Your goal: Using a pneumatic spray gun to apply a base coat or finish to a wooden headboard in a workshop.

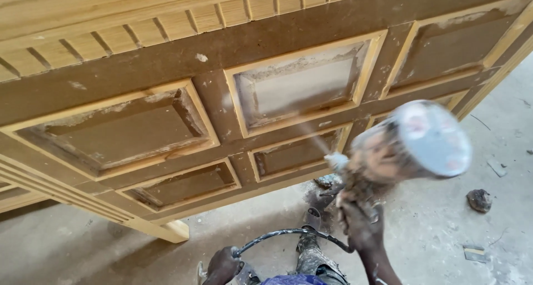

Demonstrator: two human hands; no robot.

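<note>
A large wooden furniture piece (222, 96) filled most of the view, its face built of dark brown board divided into recessed rectangular panels, each framed by pale, smooth yellowish moulding. Along its upper edge ran a row of short fluted blocks in light timber, and stepped pale trim edged its lower left side. One upper middle panel (302, 82) looked lighter and greyish, with rough crusty patches in its corners, while the others stayed matt brown. The piece stood on a dusty grey concrete floor (472, 224) strewn with small scraps and a dark lump of debris (479, 200).

The right hand (358, 224), smeared and speckled with dried finish, was clamped around the grip of a spray gun (383, 157) held up before the lower middle panels. The gun carried a round metallic cup with a pale lid (430, 138), blurred in the picture, and its small nozzle (336, 161) pointed at the wood, a thin pale mist reaching up to the light panel. A dark, curved rubber hose (288, 233) arched from under the gun down to the left hand (224, 264), whose fingers were closed around it near the bottom edge. Paint-spattered trousers (311, 260) showed between the two hands.
</note>
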